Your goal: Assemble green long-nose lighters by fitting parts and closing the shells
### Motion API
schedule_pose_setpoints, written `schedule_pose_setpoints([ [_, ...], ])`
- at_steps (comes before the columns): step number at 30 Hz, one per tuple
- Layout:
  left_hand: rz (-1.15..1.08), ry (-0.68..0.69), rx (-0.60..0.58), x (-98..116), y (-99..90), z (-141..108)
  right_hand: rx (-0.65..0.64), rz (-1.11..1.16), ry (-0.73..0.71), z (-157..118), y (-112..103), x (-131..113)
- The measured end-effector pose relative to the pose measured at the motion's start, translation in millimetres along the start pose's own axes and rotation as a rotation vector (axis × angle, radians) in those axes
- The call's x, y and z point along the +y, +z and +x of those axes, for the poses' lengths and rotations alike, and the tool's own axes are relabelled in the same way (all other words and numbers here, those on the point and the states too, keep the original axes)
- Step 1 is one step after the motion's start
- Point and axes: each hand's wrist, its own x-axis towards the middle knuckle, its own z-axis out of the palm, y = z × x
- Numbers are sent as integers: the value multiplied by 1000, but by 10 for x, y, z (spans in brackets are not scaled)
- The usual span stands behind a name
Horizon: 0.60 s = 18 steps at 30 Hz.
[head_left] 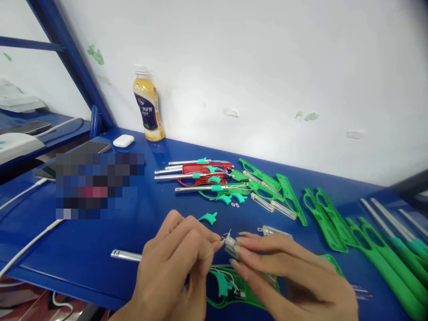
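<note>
In front of me, my right hand (287, 272) grips a small see-through plastic tube with a whitish end (231, 245) between thumb and fingers. My left hand (182, 263) is closed in a pinch at that end, where thin pin-like bits (226, 234) stick out; what its fingertips hold is too small to name. Beneath both hands lies a green plastic handle shell (240, 303) with a teal clip (219, 283) and white wires in it. A silver metal tube (125, 255) pokes out left of my left hand. Beyond the hands rests a loose teal clip (210, 217).
Several silver tubes (190, 190) with red and green shells lie at the middle back. Green handle halves (326, 220) and finished-looking green handles (391, 263) are at right. A yellow bottle (149, 107), white earphone case (123, 141) and phone (96, 147) stand or lie by the wall.
</note>
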Motion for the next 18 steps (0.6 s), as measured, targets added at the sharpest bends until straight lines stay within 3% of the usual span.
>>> schedule_pose_setpoints([
  [5, 0, 89, -12, -45, -7, -50, 20, 24, -49, -8, 39, -25],
  [12, -21, 21, -44, 23, -93, 38, 16, 75, -10, -14, -42, -113],
  [15, -9, -36, -41, 20, -121, 71, 34, -49, 34, -32, -128, -107],
  [18, 13, 36, -92, -54, -75, 68, 56, -233, 122, -72, -250, -21],
])
